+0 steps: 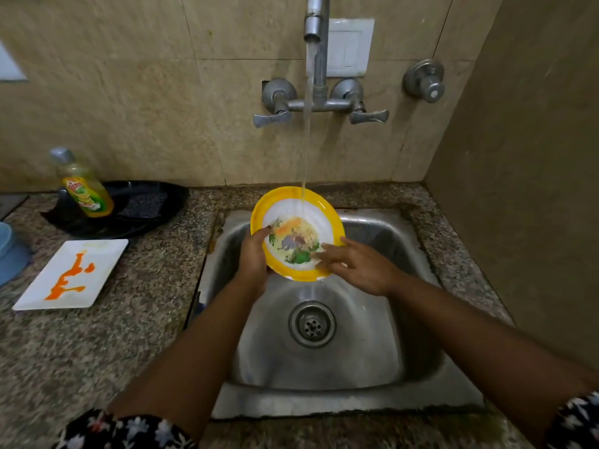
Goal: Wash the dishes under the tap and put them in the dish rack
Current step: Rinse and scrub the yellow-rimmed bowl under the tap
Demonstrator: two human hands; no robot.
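Note:
A round yellow-rimmed plate [291, 202] with a coloured picture in its middle is held tilted over the steel sink [372, 319]. Water runs from the tap [313, 24] onto the plate's upper part and drips off its lower edge. My left hand [252, 257] grips the plate's left rim, thumb on its face. My right hand [353, 264] lies with straight fingers on the plate's lower right face. A white rectangular plate [97, 254] smeared with orange sauce rests on the counter to the left.
A dish soap bottle [85, 186] and a dark scrub pad [144, 204] sit on a black tray [175, 192] at the back left. A blue container [11, 251] shows at the left edge. Tap handles [272, 118] jut from the tiled wall. A wall stands at the right.

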